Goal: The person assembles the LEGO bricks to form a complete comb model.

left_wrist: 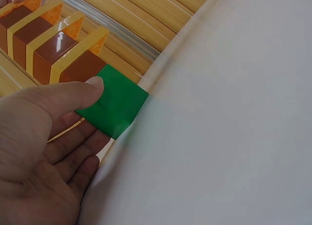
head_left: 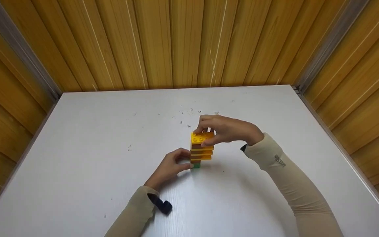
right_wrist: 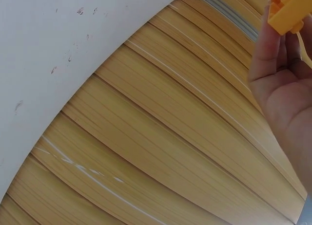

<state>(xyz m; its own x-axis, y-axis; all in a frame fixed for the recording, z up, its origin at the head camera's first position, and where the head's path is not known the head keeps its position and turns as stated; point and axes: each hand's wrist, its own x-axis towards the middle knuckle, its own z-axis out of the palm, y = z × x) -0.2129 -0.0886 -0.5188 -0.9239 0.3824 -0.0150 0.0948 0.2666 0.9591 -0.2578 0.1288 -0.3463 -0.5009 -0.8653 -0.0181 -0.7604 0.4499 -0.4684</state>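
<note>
A tower of toy building bricks stands upright on the white table [head_left: 94, 138]. At its foot is a green brick [left_wrist: 117, 101]; above it, brown bricks [left_wrist: 56, 44] alternate with thin yellow bricks [left_wrist: 78, 47] that jut out to the right. My left hand [head_left: 170, 163] pinches the tower low down, its thumb on the green brick and its fingers on the far side, partly hidden. Up top, my right hand [head_left: 230, 129] holds the uppermost yellow brick [head_left: 196, 138] between thumb and fingers. Only a corner of that yellow brick shows in the right wrist view.
Yellow wood-patterned panels [head_left: 186, 42] wall the table at the back and both sides. Small dark marks [head_left: 189, 125] dot the tabletop behind the tower. A black strap [head_left: 160, 204] hangs from the left sleeve.
</note>
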